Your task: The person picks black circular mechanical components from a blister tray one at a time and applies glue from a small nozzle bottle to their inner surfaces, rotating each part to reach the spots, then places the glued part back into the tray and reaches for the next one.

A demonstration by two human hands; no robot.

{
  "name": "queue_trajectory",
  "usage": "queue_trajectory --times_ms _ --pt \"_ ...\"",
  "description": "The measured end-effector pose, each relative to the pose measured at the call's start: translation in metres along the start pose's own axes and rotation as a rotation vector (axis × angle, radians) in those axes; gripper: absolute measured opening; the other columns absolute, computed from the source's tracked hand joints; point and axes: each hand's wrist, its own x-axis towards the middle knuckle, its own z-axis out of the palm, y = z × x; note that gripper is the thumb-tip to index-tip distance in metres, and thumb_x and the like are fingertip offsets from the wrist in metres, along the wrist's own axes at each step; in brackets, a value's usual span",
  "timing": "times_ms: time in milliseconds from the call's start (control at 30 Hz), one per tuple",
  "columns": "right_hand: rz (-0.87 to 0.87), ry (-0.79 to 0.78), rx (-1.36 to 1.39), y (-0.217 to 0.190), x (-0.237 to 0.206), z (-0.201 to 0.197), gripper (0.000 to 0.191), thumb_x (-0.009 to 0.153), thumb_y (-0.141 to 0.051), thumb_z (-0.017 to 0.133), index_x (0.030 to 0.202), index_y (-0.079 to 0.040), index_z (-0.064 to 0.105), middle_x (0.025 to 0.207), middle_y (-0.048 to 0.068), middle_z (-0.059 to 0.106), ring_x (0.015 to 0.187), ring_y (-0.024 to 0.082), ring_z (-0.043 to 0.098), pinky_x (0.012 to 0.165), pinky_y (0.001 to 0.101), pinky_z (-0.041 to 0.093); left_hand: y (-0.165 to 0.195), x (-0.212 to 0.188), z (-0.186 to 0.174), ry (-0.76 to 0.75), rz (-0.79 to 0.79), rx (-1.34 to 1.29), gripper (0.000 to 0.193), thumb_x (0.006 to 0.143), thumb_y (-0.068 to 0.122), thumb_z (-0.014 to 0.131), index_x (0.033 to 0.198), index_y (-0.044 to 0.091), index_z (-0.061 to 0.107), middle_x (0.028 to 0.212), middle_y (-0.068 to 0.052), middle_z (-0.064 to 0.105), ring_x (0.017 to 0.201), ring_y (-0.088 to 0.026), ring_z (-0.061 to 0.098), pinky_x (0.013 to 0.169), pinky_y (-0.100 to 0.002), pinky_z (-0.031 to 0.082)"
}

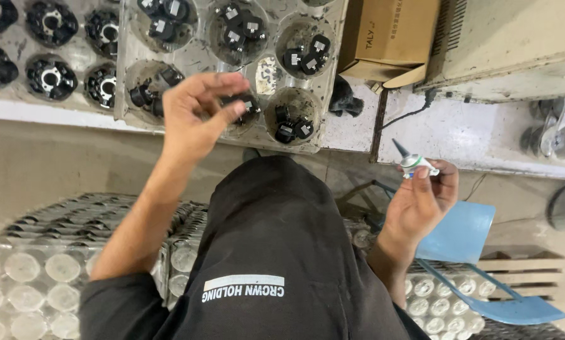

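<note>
Pinching a small black part [243,104] between thumb and fingers [223,82] of the left hand [191,116], holding it just above the clear moulded tray [197,53] on the white worktop [458,132]. Gripping a small white bottle with a pointed dark nozzle [413,161] in the closed fingers of the right hand [421,198], nozzle tilting up and left, well apart from the part. Sitting over stacked trays of clear round cups [24,271], with a blue plastic chair [468,236] at the right. Judging the step in hand: bringing part and nozzle together calmly, keeping the part turned so its face stays visible (the thumb is hiding some of it), bracing the wrists, and squeezing gently so only a little comes out. Leaving the other black parts in the tray cups [295,129] and the cardboard box [389,38] undisturbed.
</note>
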Motion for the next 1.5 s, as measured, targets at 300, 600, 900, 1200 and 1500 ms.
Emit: queue_trajectory --times_ms 300,600,900,1200,1500 --pt "0.45 0.027 0.447 0.024 -0.002 -0.082 0.026 0.104 -0.002 0.063 0.13 -0.002 0.062 0.114 0.011 0.072 0.106 0.028 0.068 0.099 0.0437 0.054 -0.008 -0.029 0.094 -0.275 -0.365 -0.749 0.055 0.084 -0.008 0.081 0.135 0.001 0.061 0.116 -0.016 0.077 0.075 -0.005 0.063 0.059 -0.015 0.046" --pt "0.37 0.062 0.477 0.014 0.037 -0.205 0.036 0.099 0.003 0.063 0.134 0.003 0.06 0.121 0.017 0.068 0.112 0.031 0.067 0.102 0.0423 0.057 -0.041 -0.027 0.2 -0.442 -0.368 -0.252 0.038 0.089 0.002 0.078 0.126 0.001 0.067 0.109 -0.005 0.076 0.065 0.001 0.045 0.061 -0.016 0.041" --pt "0.315 0.201 0.088 -0.091 0.173 -0.407 0.045 0.092 0.012 0.061 0.135 0.002 0.054 0.114 0.016 0.069 0.105 0.03 0.07 0.096 0.0434 0.059 -0.085 0.01 0.449 -0.747 -0.309 0.012 0.027 0.09 0.015 0.076 0.116 0.009 0.073 0.097 0.001 0.076 0.061 -0.003 0.051 0.059 -0.022 0.046" --pt "0.333 0.277 -0.262 -0.15 0.364 -0.596 0.033 0.095 0.001 0.071 0.127 0.002 0.06 0.099 0.008 0.067 0.087 0.019 0.067 0.076 0.0334 0.055 -0.159 0.087 0.809 -0.566 -0.32 0.169 0.055 0.08 0.041 0.083 0.123 0.012 0.061 0.102 -0.002 0.076 0.074 -0.014 0.073 0.067 -0.032 0.057" --pt "0.408 0.167 -0.271 -0.143 0.484 -0.629 0.028 0.095 -0.006 0.069 0.122 -0.001 0.063 0.091 0.008 0.068 0.071 0.017 0.063 0.062 0.0299 0.053 -0.194 0.147 0.939 -0.244 -0.272 0.51 0.05 0.077 0.019 0.079 0.117 0.015 0.049 0.098 -0.005 0.064 0.088 -0.024 0.065 0.074 -0.043 0.052"
